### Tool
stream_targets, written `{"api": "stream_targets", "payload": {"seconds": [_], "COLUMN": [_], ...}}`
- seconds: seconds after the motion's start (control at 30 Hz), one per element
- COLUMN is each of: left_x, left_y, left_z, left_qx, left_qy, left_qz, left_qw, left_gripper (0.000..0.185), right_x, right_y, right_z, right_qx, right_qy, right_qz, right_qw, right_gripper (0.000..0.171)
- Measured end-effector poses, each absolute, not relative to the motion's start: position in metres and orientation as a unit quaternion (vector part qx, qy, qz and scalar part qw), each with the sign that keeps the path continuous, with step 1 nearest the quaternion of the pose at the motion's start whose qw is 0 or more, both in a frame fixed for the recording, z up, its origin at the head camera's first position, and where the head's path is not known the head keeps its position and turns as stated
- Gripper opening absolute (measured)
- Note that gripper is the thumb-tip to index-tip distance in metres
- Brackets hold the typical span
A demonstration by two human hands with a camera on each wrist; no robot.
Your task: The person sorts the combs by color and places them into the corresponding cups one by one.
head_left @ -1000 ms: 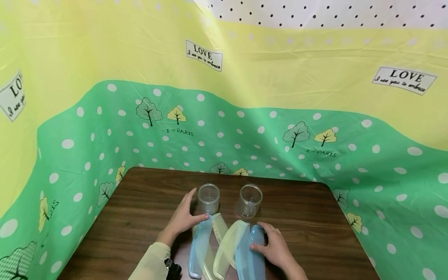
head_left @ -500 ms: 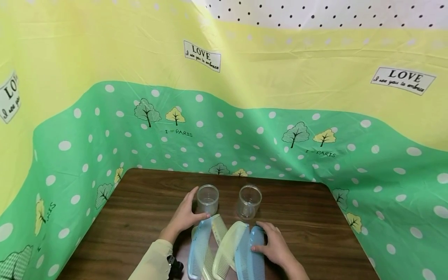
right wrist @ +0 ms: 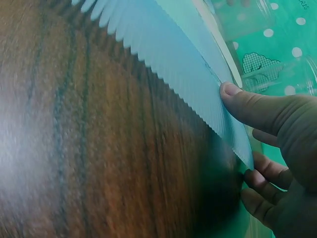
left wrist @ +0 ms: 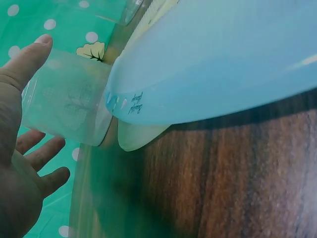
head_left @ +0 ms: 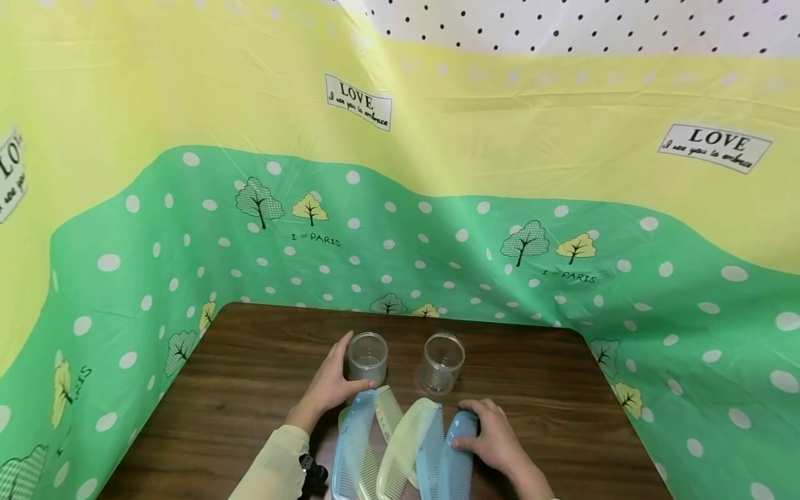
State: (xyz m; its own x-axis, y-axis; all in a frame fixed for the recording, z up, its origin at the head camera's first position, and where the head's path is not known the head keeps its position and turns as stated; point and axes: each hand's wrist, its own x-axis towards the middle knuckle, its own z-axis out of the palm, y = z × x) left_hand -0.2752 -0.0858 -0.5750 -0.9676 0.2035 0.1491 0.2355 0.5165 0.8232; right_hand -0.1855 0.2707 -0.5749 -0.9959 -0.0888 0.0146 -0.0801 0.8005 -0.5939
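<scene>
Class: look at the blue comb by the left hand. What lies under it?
A pale yellow comb pokes out beneath the blue comb, resting on the wooden table. How far the yellow comb runs underneath is hidden by the blue one.

Pale blue and cream combs, clear cups
My dark wood-grain table; blue combs, cream combs, clear cups, green white-dotted cloth.

My left hand lies forward and low, palm turned inward, fingers straight and a little spread, thumb raised away from them. Its forearm, in a pale sleeve, runs in from bottom centre. My right hand sits low on the other side, fingers curled, thumb pressed forward; the wrist enters from the lower edge.
</scene>
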Motion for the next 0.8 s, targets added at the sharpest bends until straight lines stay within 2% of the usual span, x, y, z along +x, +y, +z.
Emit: {"api": "stream_targets", "payload": {"seconds": [0.23,0.47,0.8], "left_x": [-0.275,-0.276,-0.277], "left_y": [-0.080,-0.078,-0.074], "left_z": [-0.576,-0.577,-0.575], "left_qx": [-0.118,-0.123,-0.115], "left_qy": [-0.871,-0.873,-0.860], "left_qz": [-0.477,-0.470,-0.496], "left_qw": [0.022,0.037,0.037], "left_gripper": [0.116,0.111,0.109], "right_x": [-0.182,-0.181,-0.178], "right_y": [0.280,0.290,0.299], "right_z": [-0.566,-0.553,-0.540], "right_qx": [-0.039,-0.071,-0.087], "right_qy": [0.948,0.946,0.942], "right_qz": [-0.314,-0.313,-0.309], "right_qw": [0.023,0.053,0.092], "right_gripper": [0.056,0.046,0.050]}}
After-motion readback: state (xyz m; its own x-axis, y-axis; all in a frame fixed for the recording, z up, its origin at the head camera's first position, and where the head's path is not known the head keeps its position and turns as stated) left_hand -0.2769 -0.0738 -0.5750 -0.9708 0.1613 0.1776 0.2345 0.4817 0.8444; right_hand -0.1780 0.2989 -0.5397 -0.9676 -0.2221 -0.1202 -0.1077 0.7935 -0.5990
